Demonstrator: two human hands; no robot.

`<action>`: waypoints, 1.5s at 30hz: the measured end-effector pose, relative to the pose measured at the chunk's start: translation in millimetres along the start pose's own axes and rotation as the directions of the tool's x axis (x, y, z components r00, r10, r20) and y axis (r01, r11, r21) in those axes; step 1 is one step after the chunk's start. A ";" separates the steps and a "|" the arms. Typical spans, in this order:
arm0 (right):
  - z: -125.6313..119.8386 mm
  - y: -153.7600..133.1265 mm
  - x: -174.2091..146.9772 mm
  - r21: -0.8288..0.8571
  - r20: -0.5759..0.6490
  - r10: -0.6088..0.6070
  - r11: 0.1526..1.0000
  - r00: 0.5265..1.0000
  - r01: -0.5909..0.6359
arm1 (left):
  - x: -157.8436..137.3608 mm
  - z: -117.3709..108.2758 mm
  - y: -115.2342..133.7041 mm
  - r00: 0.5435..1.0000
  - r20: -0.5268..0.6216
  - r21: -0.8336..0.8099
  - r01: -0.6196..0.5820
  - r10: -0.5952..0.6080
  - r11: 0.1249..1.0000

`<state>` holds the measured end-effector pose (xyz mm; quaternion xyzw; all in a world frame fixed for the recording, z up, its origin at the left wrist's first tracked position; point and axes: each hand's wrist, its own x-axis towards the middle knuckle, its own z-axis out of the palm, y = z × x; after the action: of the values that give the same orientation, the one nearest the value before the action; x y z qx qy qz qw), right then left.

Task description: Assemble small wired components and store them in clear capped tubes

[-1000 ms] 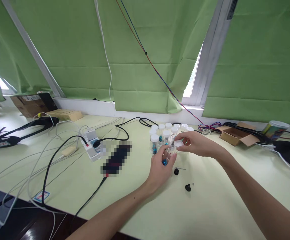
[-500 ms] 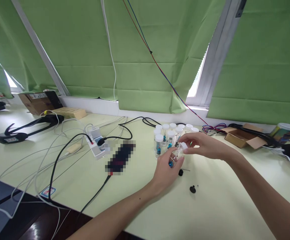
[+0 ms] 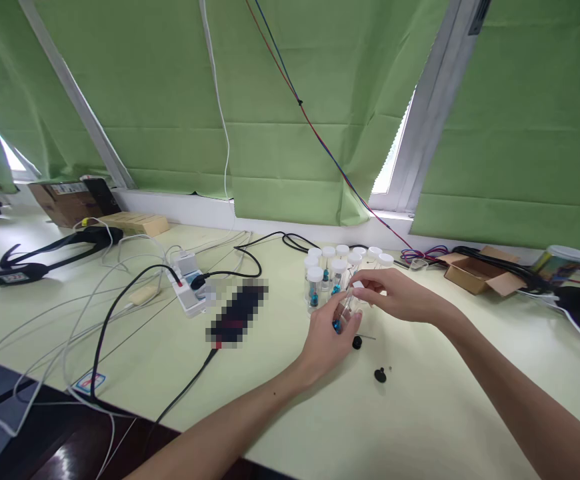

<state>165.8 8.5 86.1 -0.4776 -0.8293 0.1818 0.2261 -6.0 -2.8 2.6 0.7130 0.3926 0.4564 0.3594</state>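
Observation:
My left hand [image 3: 327, 340] is wrapped round a clear vial [image 3: 346, 312] that leans over to the right. Inside its lower end a blue piece [image 3: 337, 325] with a thin metal shaft shows. My right hand [image 3: 390, 292] pinches at the vial's upper end, where a white cap [image 3: 358, 285] peeks out under the fingers. Whether the cap sits fully on the vial is hidden. Just behind stand several upright capped vials [image 3: 314, 290] with similar blue pieces in them. A small black knob [image 3: 357, 343] and a thin rod [image 3: 369, 337] lie in front of my left hand.
A black disc-shaped part [image 3: 381, 375] lies nearer the front edge. To the left are a blurred dark device [image 3: 237, 313], a white power strip [image 3: 187, 293] and tangled cables. An open cardboard box [image 3: 470, 275] stands at the right, near a round container [image 3: 560, 265].
The right fingers have shifted over the white cap and cover more of it. The view has turned slightly, so everything sits a little further left. The left hand keeps its hold on the vial.

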 end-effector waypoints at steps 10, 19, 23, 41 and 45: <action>9.4 -1.4 4.2 0.010 -0.037 0.060 0.998 0.998 -0.060 | 0.4 0.6 1.2 0.999 0.032 0.036 -0.025 0.024 0.999; 12.8 1.1 5.3 -0.037 -0.084 0.088 0.995 0.993 -0.091 | 0.6 0.2 1.6 0.999 0.045 0.034 -0.030 0.029 0.999; 14.5 3.8 5.6 -0.057 -0.074 0.087 0.994 0.993 -0.091 | 1.0 -0.1 1.4 0.998 0.055 0.031 -0.023 0.021 0.999; 19.9 2.2 4.6 -0.140 -0.063 0.092 0.985 0.994 -0.100 | 0.2 -1.4 5.6 0.995 0.100 0.044 -0.031 0.027 0.999; 21.0 1.8 5.3 -0.168 -0.066 0.084 0.981 0.994 -0.094 | 0.0 -1.5 5.2 0.994 0.107 0.041 -0.027 0.022 0.999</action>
<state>153.2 12.2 68.8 -0.5371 -0.8125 0.1061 0.2002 -6.2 -4.8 7.6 0.7485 0.3737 0.4137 0.3590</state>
